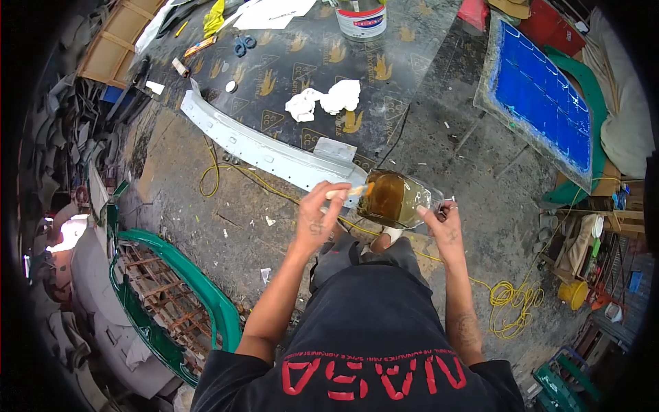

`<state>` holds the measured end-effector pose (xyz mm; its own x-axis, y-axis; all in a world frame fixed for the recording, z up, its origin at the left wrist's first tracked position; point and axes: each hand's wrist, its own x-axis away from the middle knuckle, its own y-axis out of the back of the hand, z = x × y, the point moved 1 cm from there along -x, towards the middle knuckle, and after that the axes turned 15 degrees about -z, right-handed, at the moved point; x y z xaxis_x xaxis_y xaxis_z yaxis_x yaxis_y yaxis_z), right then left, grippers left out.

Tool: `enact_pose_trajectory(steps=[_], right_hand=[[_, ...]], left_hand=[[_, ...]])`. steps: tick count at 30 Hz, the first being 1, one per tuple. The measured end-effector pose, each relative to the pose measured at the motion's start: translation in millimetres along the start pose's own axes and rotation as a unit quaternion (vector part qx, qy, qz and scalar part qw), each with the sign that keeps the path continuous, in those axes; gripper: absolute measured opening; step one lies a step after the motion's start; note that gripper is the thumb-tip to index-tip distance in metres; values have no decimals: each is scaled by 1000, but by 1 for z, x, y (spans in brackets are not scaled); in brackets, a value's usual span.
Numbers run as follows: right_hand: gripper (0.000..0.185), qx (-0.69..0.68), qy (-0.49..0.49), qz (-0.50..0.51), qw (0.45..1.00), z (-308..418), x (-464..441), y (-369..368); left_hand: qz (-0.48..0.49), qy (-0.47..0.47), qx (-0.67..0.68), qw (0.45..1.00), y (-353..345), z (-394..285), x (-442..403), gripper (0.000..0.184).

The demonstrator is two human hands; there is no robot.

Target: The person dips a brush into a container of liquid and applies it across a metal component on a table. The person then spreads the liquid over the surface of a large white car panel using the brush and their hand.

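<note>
My left hand is closed around the pale handle of a paintbrush, whose bristle end meets the near rim of a clear plastic container. The container is tilted on its side and holds brown, see-through liquid. My right hand grips its far end, fingers on the clear wall. Just beyond my left hand lies a long, curved, light-grey panel, its right end partly behind the container. How deep the bristles reach into the container cannot be made out.
A dark, printed board carries crumpled white cloths, blue scissors and a labelled tub. A blue mould stands at right. Yellow hose crosses the floor. Green frame sits at lower left.
</note>
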<state>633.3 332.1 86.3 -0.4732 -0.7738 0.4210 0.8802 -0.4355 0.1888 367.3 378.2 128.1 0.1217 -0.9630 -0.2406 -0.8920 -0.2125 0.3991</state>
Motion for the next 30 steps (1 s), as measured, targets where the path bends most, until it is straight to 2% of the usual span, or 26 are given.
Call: enact_pose_trajectory(steps=[5,6,7,9,11,13,15,18,23,25,27,29,30], right_hand=[[58,8,22,-2,1000,8,4,-13],[59,0,28,-3,1000,9,4,-15],[59,-1,29,2,1000,9,2,-17],[59,14,19,1,1000,9,1,-19],[59,18,22,-5,1000,4,-1,-22],[59,23,26,-13,999,5,-1,-27],[58,17,12,-19,1000,11,1,-32],[59,36,27,-33,998,7,-3,-36],[60,46,17,-49,998,10,-3,-35],[61,40,6,-47,998,14,-2,-34],[59,26,-2,-60,998,11,-2,-26],[56,26,-5,-64,998,9,-3,-20],[54,16,-4,-72,997,11,-1,-17]], left_hand=[[55,-47,-34,997,-24,20,8,16],[66,0,-15,998,-23,22,7,17],[61,-1,-17,998,-19,24,7,17],[22,100,29,994,-9,29,6,20],[4,123,73,990,3,43,4,23],[-5,224,132,966,19,57,-2,23],[-15,248,141,958,31,71,-10,24],[-84,285,215,930,39,99,-18,25],[-86,284,186,937,25,138,-24,27],[-104,214,130,963,24,142,-26,26],[-120,199,96,968,32,145,-21,24],[-198,113,21,974,37,145,-15,26],[-197,100,-57,974,42,133,-13,24]])
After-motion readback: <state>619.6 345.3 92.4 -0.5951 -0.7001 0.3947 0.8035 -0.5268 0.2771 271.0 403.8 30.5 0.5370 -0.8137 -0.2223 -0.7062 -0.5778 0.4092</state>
